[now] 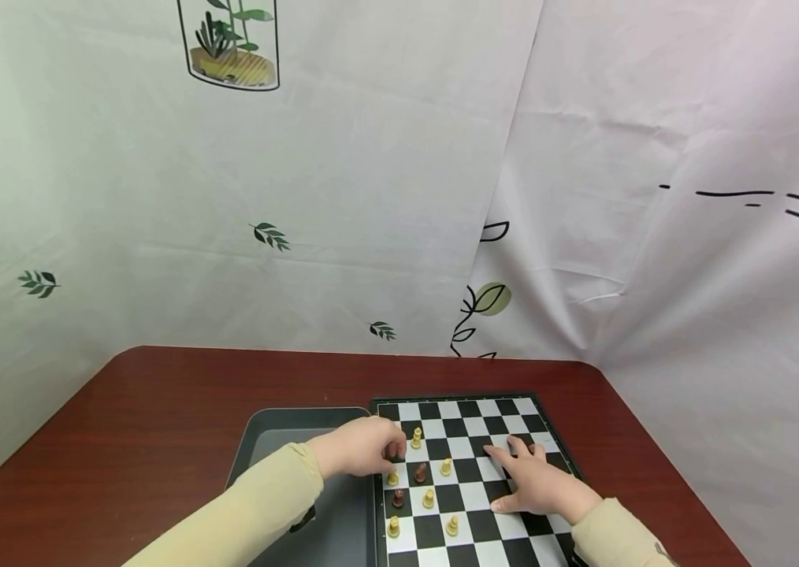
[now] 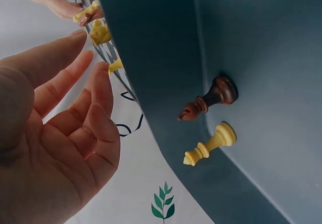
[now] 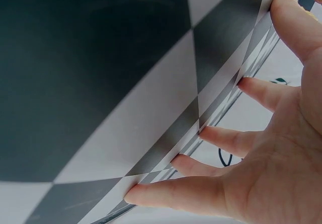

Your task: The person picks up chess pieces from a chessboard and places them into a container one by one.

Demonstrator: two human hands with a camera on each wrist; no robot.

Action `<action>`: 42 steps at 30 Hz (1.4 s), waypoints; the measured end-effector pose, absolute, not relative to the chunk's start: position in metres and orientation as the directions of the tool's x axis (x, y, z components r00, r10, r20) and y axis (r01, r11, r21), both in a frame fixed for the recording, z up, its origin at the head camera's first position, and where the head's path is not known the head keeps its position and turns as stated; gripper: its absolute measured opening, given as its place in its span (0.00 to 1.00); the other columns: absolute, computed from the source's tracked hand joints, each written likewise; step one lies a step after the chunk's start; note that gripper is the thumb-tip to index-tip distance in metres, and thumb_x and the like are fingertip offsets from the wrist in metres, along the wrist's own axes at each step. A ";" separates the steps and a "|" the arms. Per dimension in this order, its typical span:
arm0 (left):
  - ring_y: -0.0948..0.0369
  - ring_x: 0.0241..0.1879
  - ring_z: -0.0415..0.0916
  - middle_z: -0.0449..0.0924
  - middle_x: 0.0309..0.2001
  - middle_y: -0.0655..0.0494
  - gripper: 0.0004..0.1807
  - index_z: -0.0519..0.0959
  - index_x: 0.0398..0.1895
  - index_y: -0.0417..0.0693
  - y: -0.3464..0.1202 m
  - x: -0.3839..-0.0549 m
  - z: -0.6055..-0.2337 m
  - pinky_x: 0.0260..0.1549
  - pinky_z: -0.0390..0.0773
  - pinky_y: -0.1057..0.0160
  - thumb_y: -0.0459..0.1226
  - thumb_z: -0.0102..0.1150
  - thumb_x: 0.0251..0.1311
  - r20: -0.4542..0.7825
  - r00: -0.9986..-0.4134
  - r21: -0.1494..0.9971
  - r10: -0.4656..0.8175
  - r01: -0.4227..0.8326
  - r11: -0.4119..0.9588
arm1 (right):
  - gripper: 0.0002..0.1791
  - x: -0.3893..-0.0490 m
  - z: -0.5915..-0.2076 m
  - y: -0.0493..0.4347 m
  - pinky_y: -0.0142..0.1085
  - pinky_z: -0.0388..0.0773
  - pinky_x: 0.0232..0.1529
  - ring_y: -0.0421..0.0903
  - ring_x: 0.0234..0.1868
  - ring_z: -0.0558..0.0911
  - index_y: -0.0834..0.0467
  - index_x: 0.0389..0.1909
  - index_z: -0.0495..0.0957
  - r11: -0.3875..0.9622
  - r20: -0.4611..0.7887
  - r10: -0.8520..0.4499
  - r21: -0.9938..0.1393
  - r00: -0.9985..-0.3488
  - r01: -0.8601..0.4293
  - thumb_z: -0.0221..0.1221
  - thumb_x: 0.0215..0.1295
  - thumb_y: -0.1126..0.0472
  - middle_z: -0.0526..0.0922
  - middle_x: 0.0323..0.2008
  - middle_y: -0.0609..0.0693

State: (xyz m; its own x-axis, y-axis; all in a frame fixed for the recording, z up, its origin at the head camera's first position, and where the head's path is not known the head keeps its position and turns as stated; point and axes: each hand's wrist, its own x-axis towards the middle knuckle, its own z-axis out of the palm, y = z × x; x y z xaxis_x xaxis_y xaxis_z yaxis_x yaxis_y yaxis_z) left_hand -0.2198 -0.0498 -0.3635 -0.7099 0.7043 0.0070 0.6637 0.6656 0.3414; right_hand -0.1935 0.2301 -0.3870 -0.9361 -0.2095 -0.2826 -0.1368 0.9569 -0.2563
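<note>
My left hand (image 1: 366, 446) is over the left edge of a black-and-white chessboard (image 1: 471, 471). Its fingers are loosely bent, with nothing pinched between thumb and fingertips. In the left wrist view, a yellow chess piece (image 2: 99, 32) stands just beyond the thumb tip. Below that hand in the head view is a yellow piece (image 1: 392, 478), near a brown pawn-like piece (image 1: 398, 498) and another brown piece (image 1: 421, 472). Spread fingers of my right hand (image 1: 540, 482) rest their tips on the right part of the board; the right wrist view shows them touching the squares.
Left of the board lies a grey tray (image 1: 343, 516), partly covered by the left sleeve. Inside it stand a brown chess piece (image 2: 219, 94) and a yellow chess piece (image 2: 214, 142). More yellow pieces (image 1: 452, 526) stand on the board. The reddish-brown table (image 1: 158, 441) meets a white patterned cloth behind.
</note>
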 end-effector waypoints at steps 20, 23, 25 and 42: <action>0.72 0.21 0.62 0.68 0.19 0.68 0.04 0.81 0.25 0.50 -0.049 -0.220 -0.370 0.24 0.65 0.72 0.33 0.66 0.52 -0.043 -0.676 0.365 0.736 0.675 0.641 | 0.47 -0.193 -0.387 0.232 0.65 0.65 0.52 0.71 0.61 0.59 0.57 0.64 0.66 0.954 -0.269 -0.224 -0.256 -0.937 -0.154 0.71 0.42 0.45 0.60 0.65 0.67; 0.72 0.21 0.61 0.68 0.19 0.68 0.04 0.81 0.25 0.49 -0.049 -0.219 -0.370 0.24 0.65 0.72 0.33 0.65 0.53 -0.052 -0.678 0.371 0.733 0.668 0.645 | 0.47 -0.194 -0.387 0.232 0.66 0.65 0.52 0.71 0.62 0.59 0.56 0.65 0.65 0.955 -0.275 -0.219 -0.259 -0.936 -0.148 0.71 0.42 0.44 0.59 0.65 0.67; 0.72 0.21 0.61 0.67 0.19 0.68 0.03 0.81 0.25 0.49 -0.049 -0.219 -0.369 0.24 0.64 0.72 0.33 0.65 0.53 -0.056 -0.677 0.371 0.734 0.668 0.645 | 0.47 -0.194 -0.388 0.232 0.66 0.65 0.52 0.72 0.62 0.59 0.56 0.65 0.65 0.955 -0.280 -0.216 -0.260 -0.935 -0.143 0.71 0.42 0.44 0.59 0.65 0.67; 0.72 0.21 0.62 0.68 0.19 0.68 0.04 0.81 0.26 0.51 -0.049 -0.219 -0.369 0.24 0.66 0.73 0.32 0.65 0.53 -0.079 -0.670 0.357 0.738 0.672 0.649 | 0.47 -0.194 -0.387 0.231 0.65 0.65 0.52 0.71 0.62 0.59 0.56 0.64 0.66 0.954 -0.275 -0.223 -0.257 -0.935 -0.152 0.71 0.42 0.45 0.59 0.65 0.67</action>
